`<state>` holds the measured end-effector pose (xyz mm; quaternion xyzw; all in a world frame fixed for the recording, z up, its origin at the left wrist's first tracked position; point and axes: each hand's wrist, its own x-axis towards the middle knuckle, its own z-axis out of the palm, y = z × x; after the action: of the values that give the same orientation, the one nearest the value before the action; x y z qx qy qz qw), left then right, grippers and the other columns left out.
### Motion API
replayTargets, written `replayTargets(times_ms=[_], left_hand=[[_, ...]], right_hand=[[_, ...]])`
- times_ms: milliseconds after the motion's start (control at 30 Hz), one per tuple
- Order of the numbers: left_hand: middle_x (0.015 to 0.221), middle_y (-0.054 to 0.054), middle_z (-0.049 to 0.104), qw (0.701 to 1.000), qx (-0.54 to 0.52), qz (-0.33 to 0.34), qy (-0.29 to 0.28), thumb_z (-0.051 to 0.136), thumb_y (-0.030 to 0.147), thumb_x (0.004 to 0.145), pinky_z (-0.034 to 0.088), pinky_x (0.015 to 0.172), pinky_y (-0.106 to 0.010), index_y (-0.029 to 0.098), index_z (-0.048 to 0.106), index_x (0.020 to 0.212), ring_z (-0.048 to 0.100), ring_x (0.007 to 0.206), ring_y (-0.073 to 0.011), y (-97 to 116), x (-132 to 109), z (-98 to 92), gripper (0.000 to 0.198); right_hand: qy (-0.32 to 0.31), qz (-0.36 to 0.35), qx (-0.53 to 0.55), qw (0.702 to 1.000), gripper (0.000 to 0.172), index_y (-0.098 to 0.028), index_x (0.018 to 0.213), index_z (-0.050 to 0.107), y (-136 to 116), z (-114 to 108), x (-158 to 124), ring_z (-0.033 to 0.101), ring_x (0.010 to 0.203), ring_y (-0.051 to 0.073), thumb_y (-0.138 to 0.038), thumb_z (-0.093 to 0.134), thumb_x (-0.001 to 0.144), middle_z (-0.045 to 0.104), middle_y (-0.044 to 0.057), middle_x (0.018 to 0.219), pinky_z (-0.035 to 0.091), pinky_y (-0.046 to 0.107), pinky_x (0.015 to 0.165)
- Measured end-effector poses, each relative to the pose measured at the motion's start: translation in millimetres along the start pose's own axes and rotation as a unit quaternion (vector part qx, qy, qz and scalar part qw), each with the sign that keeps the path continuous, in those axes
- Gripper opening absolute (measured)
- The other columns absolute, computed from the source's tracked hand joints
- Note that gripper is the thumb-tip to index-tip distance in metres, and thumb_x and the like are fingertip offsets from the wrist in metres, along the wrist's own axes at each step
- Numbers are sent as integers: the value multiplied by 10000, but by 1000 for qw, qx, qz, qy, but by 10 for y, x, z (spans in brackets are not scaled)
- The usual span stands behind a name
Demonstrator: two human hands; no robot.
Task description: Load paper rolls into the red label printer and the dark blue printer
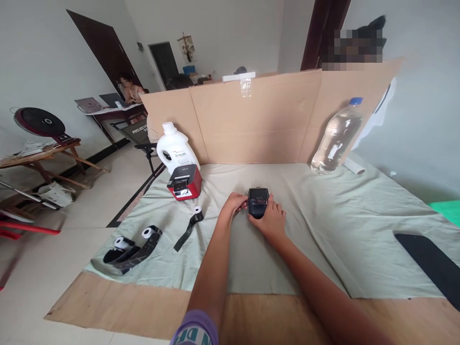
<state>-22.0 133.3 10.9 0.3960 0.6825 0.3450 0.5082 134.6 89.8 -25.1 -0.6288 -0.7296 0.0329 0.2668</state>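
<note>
A small black portable printer (258, 206) sits on the cloth in front of me, with a dark, shiny window strip across its upper part. My right hand (272, 219) grips it from the near right, thumb along the near edge and fingers around the right side. At its left edge, my left hand (237, 203) is closed, with curled fingertips against the printer's side. To the left lies a small roll of black paper (196, 218) with a white core and a loose tail. Farther left are more black paper rolls (147, 233), partly unwound. Behind them stands a red and black label printer (185, 182).
A white jug (176, 148) stands behind the red printer. A cardboard panel (255, 120) walls off the back. At the right are a clear bottle with a blue cap (338, 136) and a black flat object (427, 258). Other people are beyond the panel and at the far left.
</note>
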Motion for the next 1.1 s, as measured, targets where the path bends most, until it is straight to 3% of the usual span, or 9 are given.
replayTargets(times_ms=[267, 467, 667, 867, 1100], left_hand=[[438, 24, 499, 1000, -11, -7, 19, 719, 342, 841, 382, 461, -183, 141, 637, 711, 635, 532, -137, -26, 29, 11, 253], [458, 26, 507, 1000, -27, 11, -3, 720, 322, 842, 395, 469, -173, 126, 668, 767, 640, 537, -129, -64, 27, -26, 216], [712, -14, 683, 994, -76, 69, -23, 651, 255, 868, 462, 548, -182, 154, 714, 1042, 663, 626, -105, -98, -6, -105, 211], [488, 49, 509, 990, -70, 119, -29, 597, 182, 841, 422, 511, -214, 110, 751, 1097, 472, 439, -85, -122, -18, -119, 307], [476, 59, 464, 986, -88, 139, -32, 560, 274, 912, 361, 472, -209, 102, 672, 1292, 428, 421, -89, -79, -45, -41, 432]], right_hand=[[-6, 1, 9, 1000, 1084, 0, 1545, 236, 6, 2, -2, 504, 1169, 366, -578, 690, 748, 611, 250, 1288, 344, 422, 932], [-6, 3, 9, 1000, 1086, -5, 1549, 232, 5, -4, -1, 498, 1166, 363, -571, 691, 744, 593, 255, 1329, 338, 423, 938], [-14, 6, 5, 1000, 1091, -1, 1557, 219, 9, 3, 6, 491, 1189, 361, -580, 677, 754, 583, 250, 1357, 342, 426, 951], [-18, 4, 3, 1000, 1106, 26, 1551, 209, 7, 1, 16, 488, 1203, 373, -596, 669, 761, 603, 251, 1306, 336, 434, 963], [-15, 14, 15, 1000, 1108, 30, 1551, 213, 17, 8, 16, 482, 1206, 367, -587, 684, 760, 601, 248, 1310, 335, 434, 978]])
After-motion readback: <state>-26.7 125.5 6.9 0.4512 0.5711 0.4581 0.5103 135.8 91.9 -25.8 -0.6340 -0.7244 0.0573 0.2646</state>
